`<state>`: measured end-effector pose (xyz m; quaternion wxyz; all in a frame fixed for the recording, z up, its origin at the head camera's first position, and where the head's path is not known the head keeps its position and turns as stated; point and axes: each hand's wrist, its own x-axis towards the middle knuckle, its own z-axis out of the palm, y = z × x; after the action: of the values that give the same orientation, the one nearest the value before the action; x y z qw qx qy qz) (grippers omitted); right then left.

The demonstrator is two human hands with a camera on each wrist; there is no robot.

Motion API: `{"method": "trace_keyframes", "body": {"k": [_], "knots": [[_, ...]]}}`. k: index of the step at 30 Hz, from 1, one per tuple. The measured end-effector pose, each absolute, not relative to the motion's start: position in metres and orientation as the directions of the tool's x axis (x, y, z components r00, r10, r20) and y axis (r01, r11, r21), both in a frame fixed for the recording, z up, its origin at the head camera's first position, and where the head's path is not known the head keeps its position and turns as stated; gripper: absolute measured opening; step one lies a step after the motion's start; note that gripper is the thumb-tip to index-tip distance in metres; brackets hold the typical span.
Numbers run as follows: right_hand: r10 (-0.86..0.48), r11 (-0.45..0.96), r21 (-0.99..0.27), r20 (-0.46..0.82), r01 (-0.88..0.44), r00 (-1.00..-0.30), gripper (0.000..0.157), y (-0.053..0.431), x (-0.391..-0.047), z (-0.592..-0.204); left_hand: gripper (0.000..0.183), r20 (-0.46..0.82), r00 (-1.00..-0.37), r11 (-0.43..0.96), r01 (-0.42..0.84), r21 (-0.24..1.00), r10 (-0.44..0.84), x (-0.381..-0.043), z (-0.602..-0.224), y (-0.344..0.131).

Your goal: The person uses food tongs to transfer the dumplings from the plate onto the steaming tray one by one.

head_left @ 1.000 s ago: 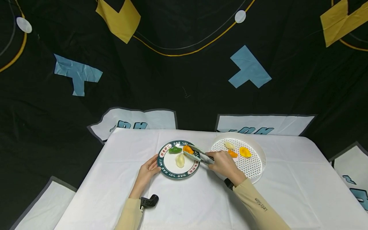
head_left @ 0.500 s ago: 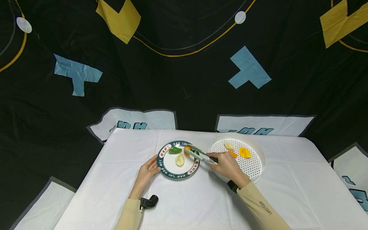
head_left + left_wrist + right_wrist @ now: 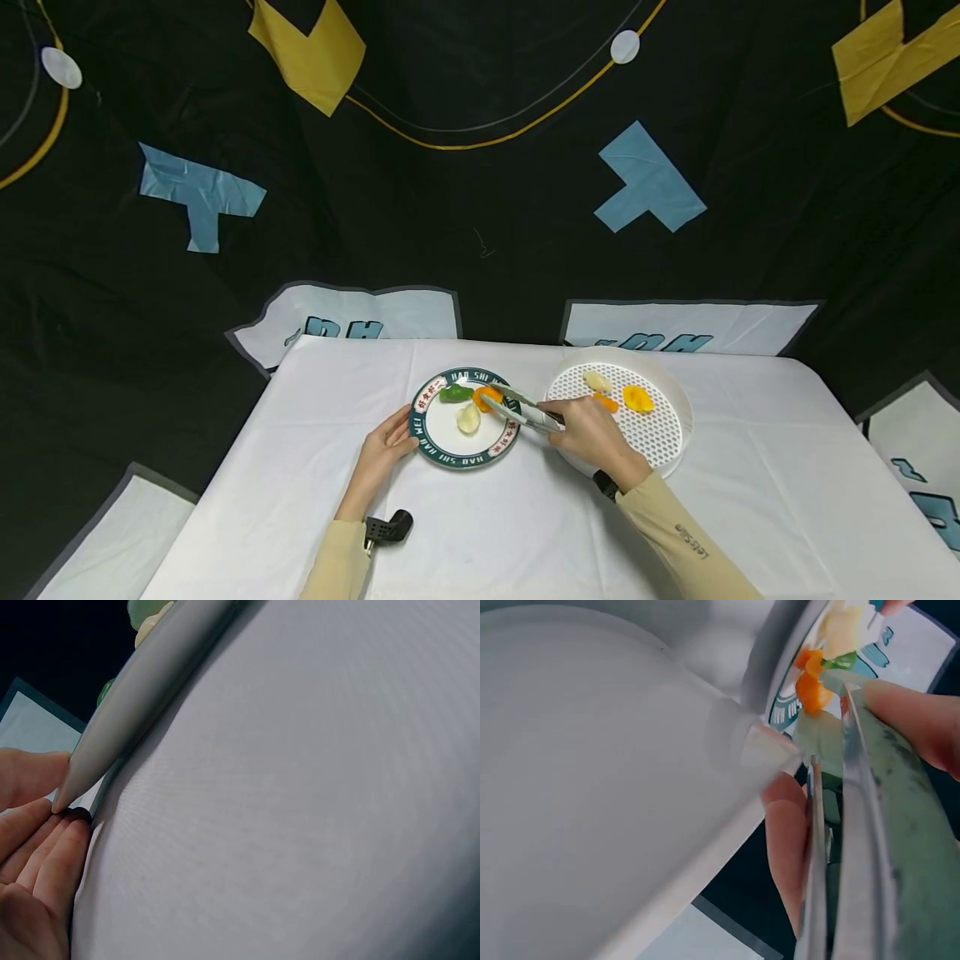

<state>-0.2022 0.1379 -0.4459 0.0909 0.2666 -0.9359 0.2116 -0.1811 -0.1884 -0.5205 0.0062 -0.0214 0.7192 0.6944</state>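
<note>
My left hand point(image 3: 381, 457) pinches the near-left rim of a white plate point(image 3: 431, 429) with a green lettered border. In the left wrist view its thumb point(image 3: 34, 778) is over the rim and the fingers are under it. My right hand point(image 3: 596, 432) grips metal tongs point(image 3: 528, 417) with pale green tips, reaching over the plate's right side. Their tips are apart, at an orange pepper-like piece point(image 3: 486, 398) on the plate. Beside it lie a green pepper-like piece point(image 3: 456, 393) and a pale, garlic-like piece point(image 3: 468, 419).
Right of the plate stands a round white basket point(image 3: 678, 417) with a perforated base, partly behind my right hand. Inside are a pale piece point(image 3: 597, 382), an orange piece point(image 3: 606, 402) and a yellow piece point(image 3: 638, 398). A white cloth point(image 3: 480, 533) covers the table before a black backdrop point(image 3: 420, 217).
The tongs drew slightly right, narrowed over the orange piece, then spread again, and more of that piece shows now. My left hand still holds the plate in the same place.
</note>
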Motion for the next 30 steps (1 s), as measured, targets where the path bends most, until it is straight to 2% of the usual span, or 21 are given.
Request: {"method": "trace_keyframes", "body": {"k": [14,23,30], "knots": [[-0.467,0.781,-0.356,0.212,-0.512,-0.859,0.044,0.1334,-0.2038,-0.4475,0.061,-0.035,-0.999,0.026,-0.035,0.999,-0.014,-0.1801,-0.5185,-0.1869],[-0.456,0.771,-0.374,0.242,-0.516,-0.856,0.039,0.1371,-0.201,-0.448,0.061,-0.039,-0.999,0.026,-0.04,0.999,-0.018,-0.1799,-0.5181,-0.1868],[-0.447,0.75,-0.374,0.321,-0.545,-0.835,0.041,0.1428,-0.1984,-0.4459,0.061,-0.049,-0.999,0.028,-0.049,0.998,-0.02,-0.179,-0.5173,-0.1878]]}}
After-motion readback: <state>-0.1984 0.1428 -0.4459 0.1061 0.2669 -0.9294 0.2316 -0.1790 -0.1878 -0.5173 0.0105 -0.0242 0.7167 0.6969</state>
